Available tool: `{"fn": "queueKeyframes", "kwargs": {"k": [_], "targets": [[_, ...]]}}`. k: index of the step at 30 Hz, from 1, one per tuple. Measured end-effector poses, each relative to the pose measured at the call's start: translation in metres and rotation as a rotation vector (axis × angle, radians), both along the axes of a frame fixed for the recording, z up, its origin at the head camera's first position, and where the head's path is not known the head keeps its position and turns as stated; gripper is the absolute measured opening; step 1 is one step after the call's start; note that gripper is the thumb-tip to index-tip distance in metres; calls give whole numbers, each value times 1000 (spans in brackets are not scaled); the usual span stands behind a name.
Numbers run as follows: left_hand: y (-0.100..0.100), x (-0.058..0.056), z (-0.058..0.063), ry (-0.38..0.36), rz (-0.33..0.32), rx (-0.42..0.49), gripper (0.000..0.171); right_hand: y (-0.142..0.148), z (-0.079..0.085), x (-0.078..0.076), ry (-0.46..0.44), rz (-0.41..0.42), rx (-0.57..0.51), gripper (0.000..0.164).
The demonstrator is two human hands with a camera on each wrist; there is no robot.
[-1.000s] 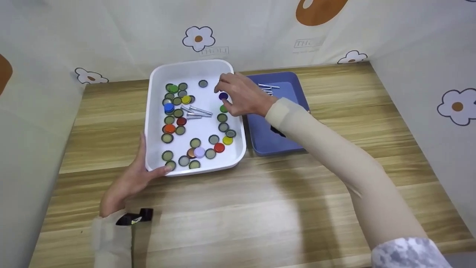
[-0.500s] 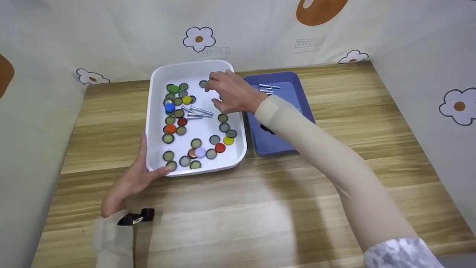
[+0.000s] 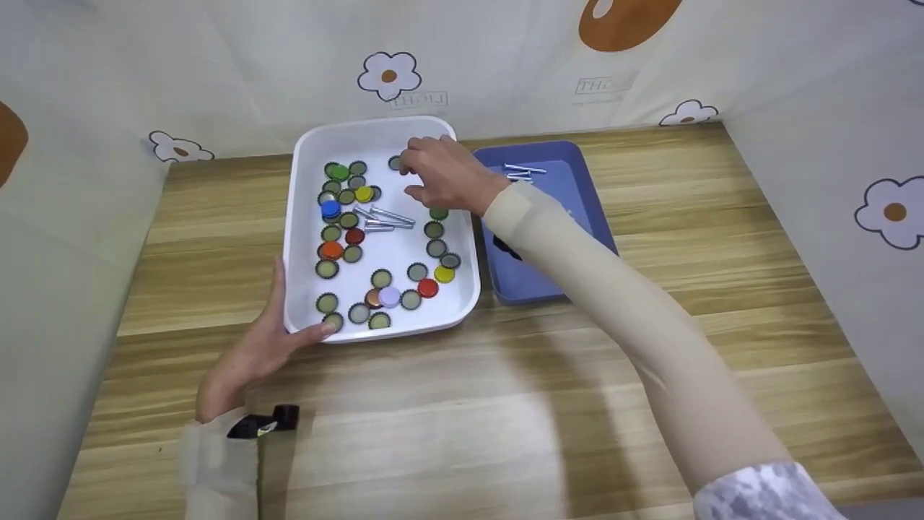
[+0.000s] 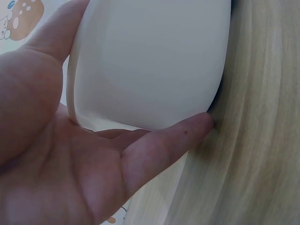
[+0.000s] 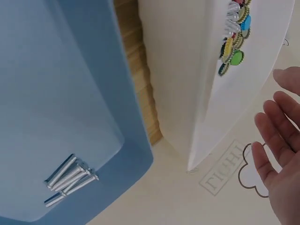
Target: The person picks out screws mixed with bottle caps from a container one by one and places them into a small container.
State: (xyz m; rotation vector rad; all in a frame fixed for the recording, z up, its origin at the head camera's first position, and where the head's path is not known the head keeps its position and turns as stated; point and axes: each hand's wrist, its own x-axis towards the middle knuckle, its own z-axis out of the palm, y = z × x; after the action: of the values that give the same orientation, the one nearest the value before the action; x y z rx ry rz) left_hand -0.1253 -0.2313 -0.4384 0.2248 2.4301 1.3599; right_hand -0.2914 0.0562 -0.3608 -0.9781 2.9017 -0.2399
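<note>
My left hand [image 3: 263, 343] holds the near left corner of the white tray [image 3: 462, 303]. Its thumb hooks over the rim while the fingers lie along the outer wall [image 4: 150, 65]. Over the tray's far right part hovers my right hand [image 3: 447, 173], fingers loosely curled and thumb apart. Nothing shows between those fingers in the right wrist view [image 5: 281, 126]. Bottle caps lie scattered in the tray, many grey undersides up, among them a blue cap [image 3: 330, 209], a red cap [image 3: 427, 287] and a lilac cap [image 3: 389, 297]. Several silver screws [image 3: 386, 219] lie in the middle.
A blue tray [image 3: 520, 292] stands close along the white tray's right side, under my right forearm. Several silver screws [image 5: 70, 176] lie in it. Behind both trays rises a flower-patterned cloth wall [image 3: 505, 65]. The wooden tabletop [image 3: 433, 419] stretches toward me.
My right hand has moved left over the white tray and now covers the dark blue cap seen by its thumb earlier. The left hand stays in place on the tray.
</note>
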Motion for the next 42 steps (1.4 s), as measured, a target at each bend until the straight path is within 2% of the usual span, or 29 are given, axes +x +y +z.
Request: {"fn": "queueKeyframes", "kwargs": {"k": [4, 9, 13, 20, 26, 32, 37, 42], "targets": [[1, 0, 0, -2, -4, 5, 124, -6, 0, -1, -49, -39, -37, 37], [2, 1, 0, -7, -6, 0, 124, -15, -2, -1, -154, -123, -131, 35], [2, 1, 1, -17, 1, -9, 123, -21, -5, 1, -211, -183, -150, 36], [0, 3, 2, -55, 19, -20, 125, -27, -9, 0, -227, -230, -175, 37], [0, 2, 3, -56, 22, -19, 124, -33, -13, -1, -249, -251, -185, 39], [-1, 1, 5, -53, 28, -34, 125, -40, -20, -2, -298, -324, -186, 38], [-2, 2, 4, -59, 27, -42, 125, -43, -25, -1, -304, -374, -178, 34], [-2, 2, 5, -68, 25, -21, 125, -45, -29, -2, -323, -413, -181, 33]]}}
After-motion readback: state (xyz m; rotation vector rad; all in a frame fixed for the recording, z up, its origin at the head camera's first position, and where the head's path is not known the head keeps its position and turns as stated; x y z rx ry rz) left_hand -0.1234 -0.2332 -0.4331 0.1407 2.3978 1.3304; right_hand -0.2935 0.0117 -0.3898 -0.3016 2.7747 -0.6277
